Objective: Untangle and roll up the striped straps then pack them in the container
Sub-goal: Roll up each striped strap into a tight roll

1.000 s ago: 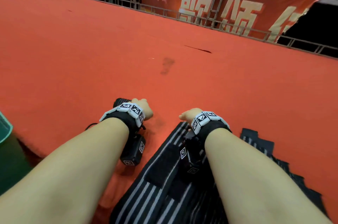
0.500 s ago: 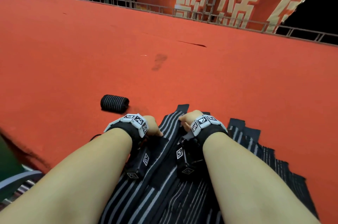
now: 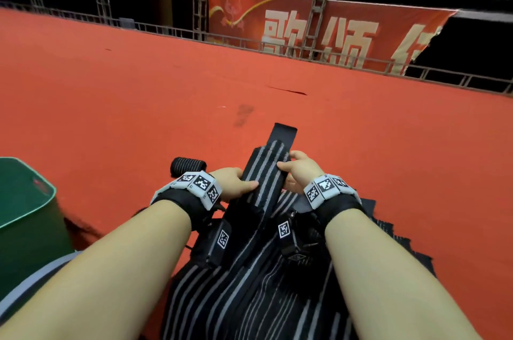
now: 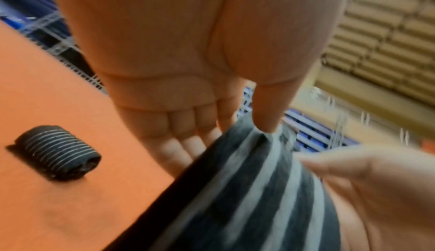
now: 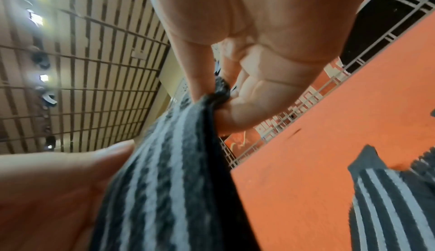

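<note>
Both forearms are bare, no sleeves. Each wrist wears a black strap (image 3: pixel 180 200) topped by a white band of black-and-white square marker tiles (image 3: pixel 324 189). A black camera module (image 3: pixel 219 239) bearing a marker tile hangs beneath each wrist.

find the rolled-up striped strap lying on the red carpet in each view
head: rolled-up black striped strap, centre, just beyond the left hand.
left wrist, left side, on the carpet.
right wrist: not in it.
Shared landmark: the black-and-grey striped strap both hands pinch.
</note>
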{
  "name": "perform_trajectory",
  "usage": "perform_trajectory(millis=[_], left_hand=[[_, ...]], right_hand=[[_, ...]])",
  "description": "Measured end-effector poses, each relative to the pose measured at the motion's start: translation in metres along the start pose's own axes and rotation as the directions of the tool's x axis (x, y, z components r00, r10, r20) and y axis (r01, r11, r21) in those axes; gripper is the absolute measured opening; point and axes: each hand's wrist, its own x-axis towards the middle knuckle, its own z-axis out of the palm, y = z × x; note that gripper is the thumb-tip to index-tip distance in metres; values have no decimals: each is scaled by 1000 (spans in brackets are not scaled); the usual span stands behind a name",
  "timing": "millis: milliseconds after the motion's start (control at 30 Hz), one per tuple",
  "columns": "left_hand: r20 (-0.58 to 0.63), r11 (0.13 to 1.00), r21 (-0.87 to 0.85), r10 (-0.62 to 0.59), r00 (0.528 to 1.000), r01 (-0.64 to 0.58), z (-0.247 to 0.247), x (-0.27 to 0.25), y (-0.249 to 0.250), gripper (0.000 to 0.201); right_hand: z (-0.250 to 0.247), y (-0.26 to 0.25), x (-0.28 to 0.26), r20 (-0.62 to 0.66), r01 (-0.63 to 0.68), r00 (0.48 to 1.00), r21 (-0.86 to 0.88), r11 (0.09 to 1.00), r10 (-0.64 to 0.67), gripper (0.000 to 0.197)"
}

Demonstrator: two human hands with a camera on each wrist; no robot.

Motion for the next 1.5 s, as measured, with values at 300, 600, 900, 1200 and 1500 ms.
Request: perform_trajectory(millis=[300,600,900,1200,1500], left_hand=[[-176,922,-305,194,965,-240,-6,-87,18,15],[-169,927,-310,163,972,-209,49,-136,4,2],[-206,903,-367,156,966,-224,44,-141,4,11],[-196,891,-406,133,972,-204,44,-143,2,12],[-240,914,-347,131,962,-211,47,-145,3,12]], right_hand=[[-4,-6,-108,147,213,969,-87,973,-199,19],[-24,40,-154,-50,451,879,-231,862,-474,29],[-25,38,-169,158,518,854,-194,833,-495,39],[-22,38,-166,171,419,899,-73,905,-403,54],[-22,40,-165,154,328,936,-49,944,-317,7]])
